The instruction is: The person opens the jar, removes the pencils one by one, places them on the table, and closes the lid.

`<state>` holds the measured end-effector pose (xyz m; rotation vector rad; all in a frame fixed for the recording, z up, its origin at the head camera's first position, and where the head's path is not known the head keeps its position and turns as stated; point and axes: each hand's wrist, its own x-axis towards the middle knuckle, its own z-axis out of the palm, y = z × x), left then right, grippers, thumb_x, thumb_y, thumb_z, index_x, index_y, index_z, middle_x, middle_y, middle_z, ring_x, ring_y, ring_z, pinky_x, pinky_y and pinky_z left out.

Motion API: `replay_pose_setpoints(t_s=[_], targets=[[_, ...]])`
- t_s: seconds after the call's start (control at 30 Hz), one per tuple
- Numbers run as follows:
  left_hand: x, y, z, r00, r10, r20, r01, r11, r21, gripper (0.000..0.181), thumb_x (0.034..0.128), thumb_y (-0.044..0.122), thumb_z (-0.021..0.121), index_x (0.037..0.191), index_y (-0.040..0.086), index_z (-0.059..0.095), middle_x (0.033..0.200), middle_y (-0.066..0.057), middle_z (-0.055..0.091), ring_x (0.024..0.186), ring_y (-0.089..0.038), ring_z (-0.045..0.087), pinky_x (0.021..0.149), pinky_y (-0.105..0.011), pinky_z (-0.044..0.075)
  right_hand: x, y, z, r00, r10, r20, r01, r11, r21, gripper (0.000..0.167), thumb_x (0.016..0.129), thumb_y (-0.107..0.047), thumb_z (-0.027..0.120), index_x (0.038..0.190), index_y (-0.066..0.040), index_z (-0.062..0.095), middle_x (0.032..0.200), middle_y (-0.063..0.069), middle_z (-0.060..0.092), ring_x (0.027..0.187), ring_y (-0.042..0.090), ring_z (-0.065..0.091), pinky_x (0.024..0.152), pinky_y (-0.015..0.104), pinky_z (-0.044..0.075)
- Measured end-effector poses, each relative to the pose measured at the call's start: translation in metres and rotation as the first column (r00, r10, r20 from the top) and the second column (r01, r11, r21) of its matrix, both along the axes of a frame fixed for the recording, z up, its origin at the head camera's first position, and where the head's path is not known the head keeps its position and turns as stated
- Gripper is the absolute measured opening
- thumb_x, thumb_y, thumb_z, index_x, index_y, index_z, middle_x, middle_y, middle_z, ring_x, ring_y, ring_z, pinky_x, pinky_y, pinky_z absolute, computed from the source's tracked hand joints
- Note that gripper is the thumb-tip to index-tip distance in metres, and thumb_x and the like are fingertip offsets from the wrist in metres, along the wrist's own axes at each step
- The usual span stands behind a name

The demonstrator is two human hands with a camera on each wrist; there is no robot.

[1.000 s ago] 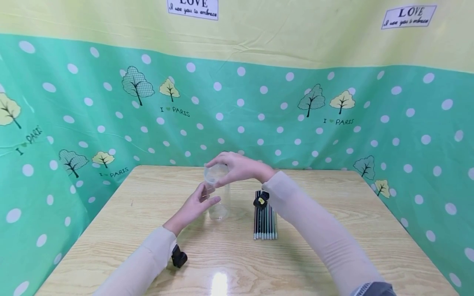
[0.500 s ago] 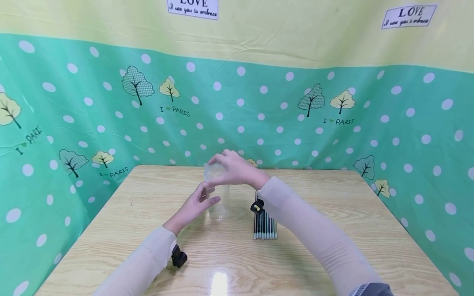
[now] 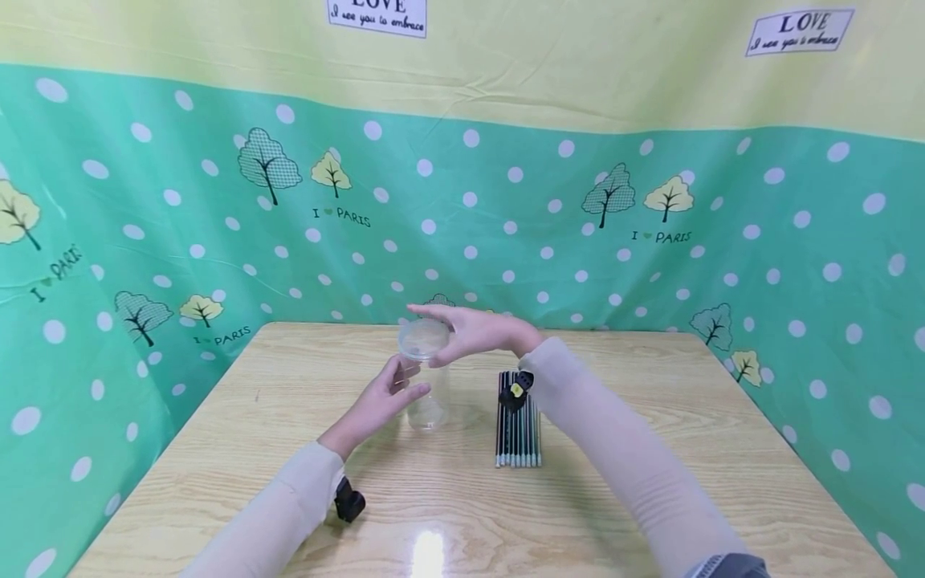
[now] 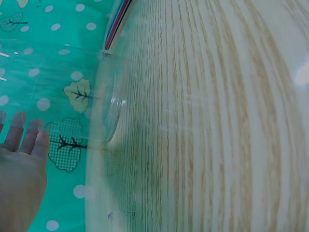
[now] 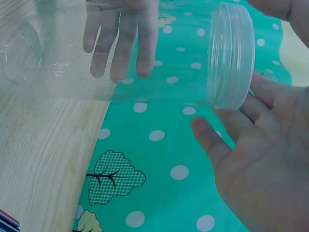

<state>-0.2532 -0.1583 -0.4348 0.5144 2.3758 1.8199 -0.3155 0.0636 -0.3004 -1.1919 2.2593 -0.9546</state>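
Note:
A clear plastic jar stands upright on the table, with a clear lid on its top. My left hand holds the jar's side, thumb in front and fingers behind; through the clear wall those fingers show in the right wrist view. Over the lid, my right hand is spread with its index finger straight. Its thumb is near the lid's front edge, and other fingers lie beside the rim in the right wrist view. Whether they press on it I cannot tell.
Several dark pencils lie in a row on the table right of the jar, partly under my right wrist's camera. The wooden table ends at a green dotted cloth behind.
My right hand turned one way about the lid, then back, and its fingers are now straighter. The left hand and the jar have stayed in place.

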Motion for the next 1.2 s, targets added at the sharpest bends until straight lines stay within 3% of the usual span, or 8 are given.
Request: replay_pose_setpoints(t_s=[0.1, 0.23, 0.43, 0.63, 0.9, 0.97, 1.07, 1.2], targets=[[0.001, 0.001, 0.0, 1.0, 0.006, 0.002, -0.006, 1.0, -0.004, 0.069, 0.0985, 0.036, 0.066, 0.155, 0.02, 0.029, 0.157, -0.018, 0.032, 0.144, -0.042, 0.03, 0.113, -0.056, 0.034, -0.002, 0.004, -0.001, 0.999, 0.021, 0.048, -0.02, 1.0, -0.012, 0.09, 0.085, -0.023, 0.074, 0.16, -0.025, 0.026, 0.163, 0.002, 0.025, 0.143, 0.017, 0.031, 0.113, 0.04, 0.036], [0.0, 0.0, 0.0, 1.0, 0.011, 0.012, -0.011, 1.0, -0.004, 0.069, 0.0981, 0.038, 0.066, 0.154, 0.021, 0.029, 0.157, -0.017, 0.032, 0.144, -0.041, 0.031, 0.113, -0.055, 0.034, -0.003, 0.005, -0.001, 0.999, 0.017, 0.044, -0.016, 0.999, -0.031, 0.084, 0.086, -0.018, 0.072, 0.159, -0.018, 0.03, 0.159, 0.006, 0.032, 0.135, 0.021, 0.041, 0.108, 0.036, 0.042], [-0.001, 0.0, 0.0, 1.0, 0.004, 0.01, -0.003, 1.0, -0.002, 0.07, 0.0988, 0.037, 0.065, 0.155, 0.02, 0.027, 0.157, -0.021, 0.031, 0.144, -0.043, 0.029, 0.113, -0.057, 0.033, 0.0, 0.003, -0.001, 0.995, -0.037, -0.095, 0.035, 0.999, -0.016, 0.08, 0.085, -0.027, 0.077, 0.155, -0.015, 0.039, 0.152, 0.003, 0.042, 0.125, 0.017, 0.047, 0.104, 0.034, 0.044], [0.0, 0.0, 0.0, 1.0, 0.006, 0.006, -0.006, 1.0, -0.004, 0.07, 0.0988, 0.037, 0.065, 0.156, 0.022, 0.027, 0.157, -0.017, 0.032, 0.144, -0.042, 0.03, 0.113, -0.056, 0.034, 0.006, -0.003, -0.007, 0.96, -0.132, -0.249, 0.133, 0.991, -0.013, 0.079, 0.082, -0.04, 0.082, 0.149, -0.015, 0.049, 0.138, 0.003, 0.051, 0.112, 0.014, 0.05, 0.092, 0.032, 0.048], [0.002, -0.001, 0.002, 1.0, 0.009, 0.012, -0.008, 1.0, -0.022, 0.069, 0.0981, 0.041, 0.065, 0.154, 0.027, 0.028, 0.158, -0.012, 0.032, 0.145, -0.035, 0.03, 0.115, -0.053, 0.031, 0.019, -0.017, -0.014, 0.894, -0.298, -0.333, 0.301, 0.953, -0.046, 0.083, 0.074, -0.054, 0.085, 0.137, -0.008, 0.057, 0.123, 0.006, 0.052, 0.1, 0.017, 0.052, 0.078, 0.031, 0.051], [0.002, -0.001, 0.003, 1.0, 0.005, 0.009, -0.004, 1.0, -0.018, 0.07, 0.0981, 0.041, 0.065, 0.155, 0.027, 0.026, 0.158, -0.012, 0.032, 0.146, -0.035, 0.029, 0.116, -0.054, 0.03, 0.02, -0.018, -0.015, 0.883, -0.318, -0.346, 0.32, 0.946, -0.051, 0.082, 0.074, -0.057, 0.085, 0.134, -0.008, 0.057, 0.122, 0.006, 0.053, 0.1, 0.017, 0.052, 0.078, 0.031, 0.051], [0.003, -0.001, 0.004, 1.0, 0.003, 0.008, -0.003, 1.0, -0.014, 0.07, 0.0979, 0.04, 0.065, 0.155, 0.026, 0.026, 0.158, -0.012, 0.032, 0.146, -0.035, 0.029, 0.116, -0.053, 0.03, 0.021, -0.019, -0.016, 0.882, -0.31, -0.355, 0.314, 0.948, -0.048, 0.089, 0.074, -0.059, 0.083, 0.14, -0.008, 0.052, 0.132, 0.008, 0.052, 0.109, 0.018, 0.053, 0.086, 0.034, 0.052], [0.003, -0.001, 0.003, 1.0, 0.005, 0.006, -0.005, 1.0, -0.018, 0.07, 0.0977, 0.042, 0.065, 0.154, 0.025, 0.028, 0.157, -0.015, 0.033, 0.145, -0.037, 0.03, 0.115, -0.055, 0.031, 0.018, -0.017, -0.017, 0.908, -0.263, -0.327, 0.264, 0.964, -0.042, 0.094, 0.082, -0.058, 0.077, 0.154, -0.011, 0.037, 0.153, 0.009, 0.041, 0.133, 0.022, 0.045, 0.104, 0.042, 0.045]])
